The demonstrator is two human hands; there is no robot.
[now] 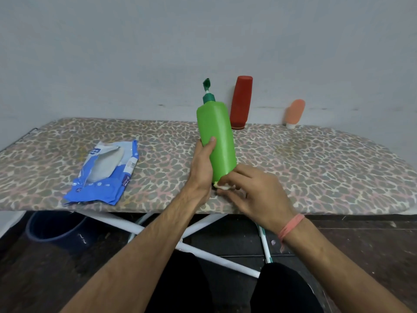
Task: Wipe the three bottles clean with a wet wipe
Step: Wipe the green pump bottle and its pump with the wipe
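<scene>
1. The bench (316, 168) is an ironing board in a padded, leopard-spotted fabric cover on white crossed metal legs (203, 224).
2. The green bottle (216, 136) is smooth matte plastic, tall and rounded, with a dark green pump top (208, 91); it is tilted over the bench's near edge.
3. The left hand (202, 168) grips the bottle's lower side, thumb across the front.
4. The right hand (255, 193) has its fingers curled, pinching a small white wet wipe (222, 185) against the bottle's base.
5. A red bottle (240, 101) and a small peach tube (294, 112) stand cap-down at the wall.
6. A crinkled blue wipe packet (103, 175) lies open on the left.
</scene>
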